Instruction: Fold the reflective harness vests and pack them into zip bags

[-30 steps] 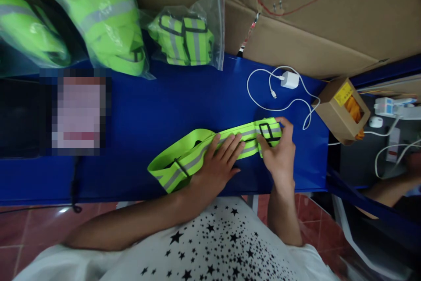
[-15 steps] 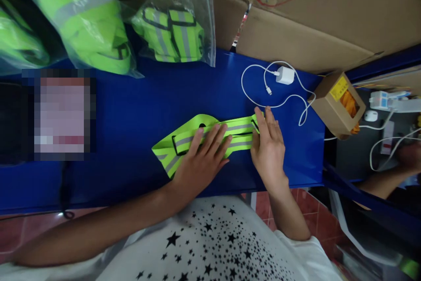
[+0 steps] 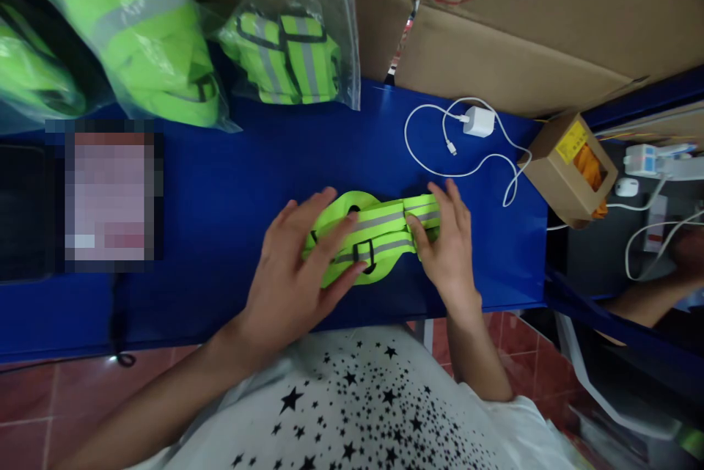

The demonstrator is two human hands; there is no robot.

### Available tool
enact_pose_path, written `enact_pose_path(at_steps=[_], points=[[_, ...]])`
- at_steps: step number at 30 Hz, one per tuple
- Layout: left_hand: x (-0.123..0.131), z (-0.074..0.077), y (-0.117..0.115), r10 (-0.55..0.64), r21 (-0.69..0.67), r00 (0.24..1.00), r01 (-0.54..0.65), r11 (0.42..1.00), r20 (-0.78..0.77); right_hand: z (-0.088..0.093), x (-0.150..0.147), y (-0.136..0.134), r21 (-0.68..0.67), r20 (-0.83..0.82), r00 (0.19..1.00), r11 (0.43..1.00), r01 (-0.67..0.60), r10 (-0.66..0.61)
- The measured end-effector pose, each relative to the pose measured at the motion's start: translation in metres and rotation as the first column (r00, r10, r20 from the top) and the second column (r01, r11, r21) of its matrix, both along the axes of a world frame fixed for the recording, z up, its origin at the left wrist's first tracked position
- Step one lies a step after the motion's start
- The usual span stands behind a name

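Note:
A folded neon-yellow reflective strap (image 3: 379, 221) with grey stripes lies on the blue table in front of me. A black buckle (image 3: 364, 254) shows on its near side. My left hand (image 3: 297, 261) is spread over the strap's left part, its fingers apart and their tips on or just above the fabric. At the other end, my right hand (image 3: 448, 246) has its thumb on the band and its fingers around the far side, holding the folded end. What lies beneath the fingers is hidden.
Clear bags of yellow reflective gear (image 3: 300, 59) stand along the back left. A pixelated device (image 3: 107, 199) is at left. A white charger (image 3: 478, 121) with looped cable and an open cardboard box (image 3: 566, 169) are at right. Beyond is another person's arm (image 3: 654, 301).
The strap's left end has been folded in to the right, making it shorter, and its buckle now lies near the middle. My left hand has turned and spread; the right thumb now presses the band.

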State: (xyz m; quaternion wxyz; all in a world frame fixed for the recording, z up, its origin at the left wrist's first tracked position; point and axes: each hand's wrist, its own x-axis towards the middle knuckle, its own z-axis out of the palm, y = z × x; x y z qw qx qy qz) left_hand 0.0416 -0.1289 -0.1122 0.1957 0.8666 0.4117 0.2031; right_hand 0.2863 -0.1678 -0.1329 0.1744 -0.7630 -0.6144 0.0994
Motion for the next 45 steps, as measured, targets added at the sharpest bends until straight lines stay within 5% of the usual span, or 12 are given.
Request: enact_pose_path(at_steps=[4, 9, 14, 21, 25, 29, 33, 38, 41, 45], points=[[-0.015, -0.012, 0.005, 0.142, -0.351, 0.990, -0.135, 0.927, -0.007, -0.011, 0.012, -0.003, 0.017, 0.098, 0.988, 0.993, 0.118, -0.120], [-0.019, -0.018, 0.012, 0.120, -0.572, 0.989, -0.052, 0.819, 0.082, -0.014, 0.020, -0.003, 0.027, 0.150, 0.983, 0.994, 0.106, -0.109], [-0.005, -0.011, 0.006, 0.186, -0.376, 0.970, -0.117, 0.919, 0.154, -0.014, 0.026, -0.002, 0.037, 0.141, 0.986, 0.996, 0.084, -0.088], [0.009, -0.034, -0.016, 0.003, -0.312, 0.992, -0.041, 0.949, -0.123, -0.016, 0.033, -0.003, 0.032, 0.125, 0.991, 0.998, 0.053, -0.056], [-0.009, -0.040, -0.003, -0.090, -0.248, 0.990, 0.061, 0.967, -0.110, -0.015, 0.035, -0.003, 0.040, 0.133, 0.991, 0.999, 0.027, -0.032], [-0.028, -0.036, 0.014, -0.209, -0.079, 0.940, 0.194, 0.978, -0.271, -0.016, 0.037, -0.005, 0.051, 0.158, 0.987, 0.999, -0.007, -0.001], [-0.034, -0.022, 0.028, -0.172, 0.044, 0.911, 0.203, 0.978, -0.374, -0.017, 0.037, -0.006, 0.051, 0.189, 0.982, 0.999, -0.017, 0.007], [-0.011, -0.004, 0.035, 0.024, 0.107, 0.962, 0.005, 0.994, -0.271, -0.018, 0.034, -0.007, 0.056, 0.193, 0.981, 0.998, -0.008, -0.003], [0.015, 0.000, 0.030, 0.041, 0.094, 0.992, -0.030, 0.995, -0.118, -0.018, 0.032, -0.007, 0.058, 0.201, 0.979, 0.998, 0.001, -0.013], [0.038, -0.007, 0.023, -0.077, -0.224, 0.984, 0.112, 0.968, 0.158, -0.019, 0.032, -0.008, 0.054, 0.205, 0.979, 0.998, 0.012, -0.022]])
